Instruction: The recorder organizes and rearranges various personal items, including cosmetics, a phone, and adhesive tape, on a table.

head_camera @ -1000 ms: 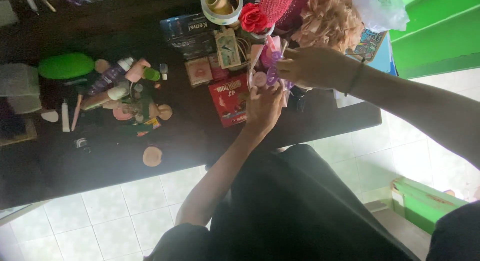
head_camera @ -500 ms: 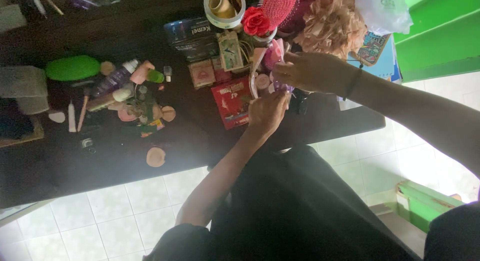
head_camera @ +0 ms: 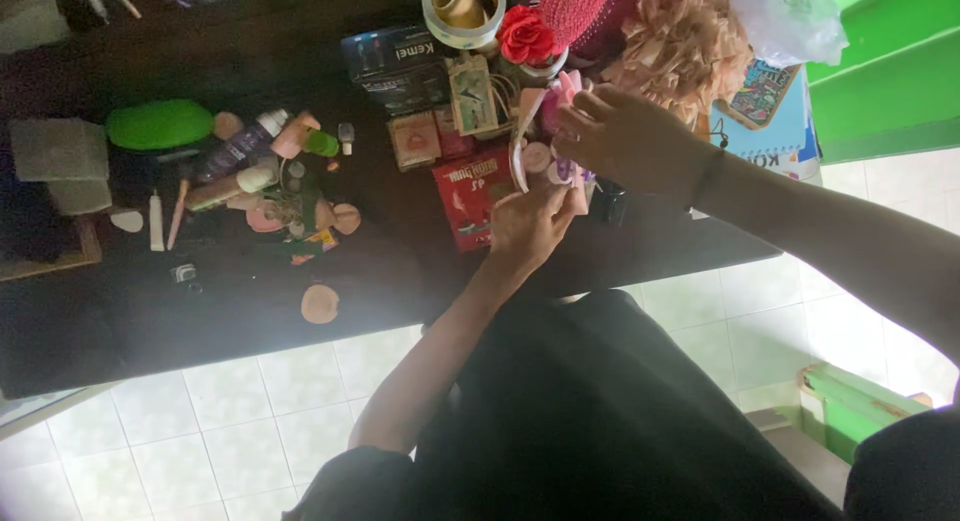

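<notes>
Over the dark table [head_camera: 230,311], both hands [head_camera: 527,226] [head_camera: 625,136] apparently pinch small pink-and-purple trinkets [head_camera: 553,166].

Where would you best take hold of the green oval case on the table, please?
Grip the green case across its narrow width at the middle, coming from above. It lies flat with its long axis along the table, and both long sides look free, while bottles crowd its right end. Both hands are busy far to its right.

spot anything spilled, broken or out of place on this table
Nothing looks spilled or broken. The table is cluttered: tubes and small bottles lie scattered on their sides, and one round sponge sits alone near the front edge.
</notes>
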